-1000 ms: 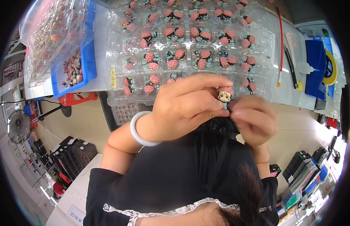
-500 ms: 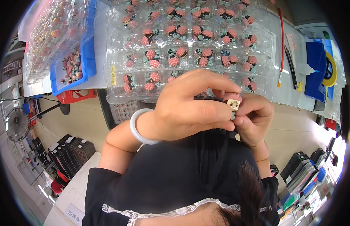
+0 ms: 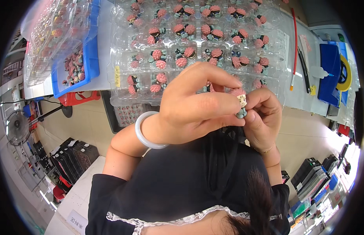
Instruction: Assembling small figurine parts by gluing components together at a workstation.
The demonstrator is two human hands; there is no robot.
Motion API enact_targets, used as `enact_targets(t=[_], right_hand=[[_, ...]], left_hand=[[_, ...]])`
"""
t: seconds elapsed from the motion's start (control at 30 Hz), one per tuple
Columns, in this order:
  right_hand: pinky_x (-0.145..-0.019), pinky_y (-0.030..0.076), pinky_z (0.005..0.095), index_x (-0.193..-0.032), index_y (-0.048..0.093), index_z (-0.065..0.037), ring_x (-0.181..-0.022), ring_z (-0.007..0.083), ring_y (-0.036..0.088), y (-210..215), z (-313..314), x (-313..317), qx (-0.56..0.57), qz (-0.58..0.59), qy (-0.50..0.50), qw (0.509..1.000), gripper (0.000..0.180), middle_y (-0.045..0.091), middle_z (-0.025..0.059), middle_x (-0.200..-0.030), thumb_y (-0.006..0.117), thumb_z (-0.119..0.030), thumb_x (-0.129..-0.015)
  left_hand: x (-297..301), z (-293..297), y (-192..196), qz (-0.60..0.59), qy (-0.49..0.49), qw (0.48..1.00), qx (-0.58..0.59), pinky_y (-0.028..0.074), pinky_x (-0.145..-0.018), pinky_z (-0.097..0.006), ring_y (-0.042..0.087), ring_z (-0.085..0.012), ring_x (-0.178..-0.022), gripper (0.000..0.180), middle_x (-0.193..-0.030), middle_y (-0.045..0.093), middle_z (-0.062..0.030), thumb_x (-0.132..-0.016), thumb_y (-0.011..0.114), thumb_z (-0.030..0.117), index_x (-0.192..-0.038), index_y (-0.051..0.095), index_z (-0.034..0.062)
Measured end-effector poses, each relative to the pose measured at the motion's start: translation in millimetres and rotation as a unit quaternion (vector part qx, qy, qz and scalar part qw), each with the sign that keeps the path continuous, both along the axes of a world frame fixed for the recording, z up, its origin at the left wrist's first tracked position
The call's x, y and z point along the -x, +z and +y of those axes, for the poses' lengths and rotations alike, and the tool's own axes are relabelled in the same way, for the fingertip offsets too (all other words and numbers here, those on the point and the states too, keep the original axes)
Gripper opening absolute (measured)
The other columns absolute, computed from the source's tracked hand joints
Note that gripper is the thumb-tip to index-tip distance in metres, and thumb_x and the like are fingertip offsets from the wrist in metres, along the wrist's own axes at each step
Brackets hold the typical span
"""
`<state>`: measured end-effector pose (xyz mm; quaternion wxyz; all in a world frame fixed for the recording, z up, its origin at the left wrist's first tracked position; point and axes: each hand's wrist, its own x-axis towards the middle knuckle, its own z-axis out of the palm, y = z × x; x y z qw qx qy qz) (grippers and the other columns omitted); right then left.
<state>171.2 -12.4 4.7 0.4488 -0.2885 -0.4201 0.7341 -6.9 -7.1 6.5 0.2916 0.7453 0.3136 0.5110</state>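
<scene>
A small figurine [image 3: 242, 100] with bumpy pink hair, a pale face and a grey-green body is held up between my two hands, above the near edge of the tray. My left hand [image 3: 195, 103] is closed on its left side, thumb and fingers at the head and body. From the other side, my right hand [image 3: 265, 115] pinches it between thumb and forefinger. Fingers hide part of the figurine. Beyond them, a clear plastic tray [image 3: 115, 45] carries many similar pink-haired figurines in its pockets.
At left, a blue bin [image 3: 92, 64] contains more small parts, with clear trays [image 3: 41, 58] leaning over it. Right of the large tray lie a red paintbrush [image 3: 294, 47] and black pens [image 3: 304, 72]. Farther right are a blue holder [image 3: 328, 78] and a yellow tape roll [image 3: 346, 74].
The figurine has been turned and raised a little between my fingers, so more of its grey-green body shows. Both hands keep hold of it and have shifted only slightly.
</scene>
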Motion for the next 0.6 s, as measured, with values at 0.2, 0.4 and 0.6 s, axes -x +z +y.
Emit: enact_targets(t=[0.2, 0.4, 0.6], right_hand=[[-0.074, 0.044, 0.0234, -0.092, 0.051, 0.001, -0.082, 0.0105, 0.055, -2.0, -2.0, 2.4, 0.007, -0.015, 0.002, 1.0, 0.015, 0.057, 0.0057, -0.087, 0.056, -0.005, -0.08], [-0.072, 0.044, 0.022, -0.094, 0.05, 0.002, -0.081, 0.0109, 0.055, -1.9, -2.1, 4.8, 0.014, 0.005, 0.002, 1.0, 0.014, 0.058, 0.0072, -0.087, 0.054, -0.004, -0.082], [-0.072, 0.043, 0.022, -0.094, 0.05, 0.002, -0.081, 0.0105, 0.055, -2.3, -2.1, 5.6, 0.035, 0.008, -0.001, 0.999, 0.014, 0.058, 0.0072, -0.088, 0.053, -0.004, -0.082]], left_hand=[[0.6, 1.0, 4.7, 0.005, 0.02, 1.0, 0.012, 0.05, -0.067, -0.03, 0.055, -0.0193, -0.075, 0.037, -0.085, 0.052, -0.0085, -0.058, 0.077, 0.017, -0.089, 0.057, 0.0096], [-0.3, 0.6, 3.8, 0.005, 0.028, 1.0, 0.01, 0.049, -0.067, -0.03, 0.055, -0.0182, -0.073, 0.038, -0.085, 0.051, -0.0079, -0.056, 0.077, 0.02, -0.086, 0.058, 0.0081], [-0.7, 1.2, 4.4, 0.03, 0.04, 0.999, 0.005, 0.046, -0.059, -0.026, 0.055, -0.0174, -0.072, 0.038, -0.086, 0.051, -0.0087, -0.056, 0.077, 0.019, -0.087, 0.059, 0.0066]])
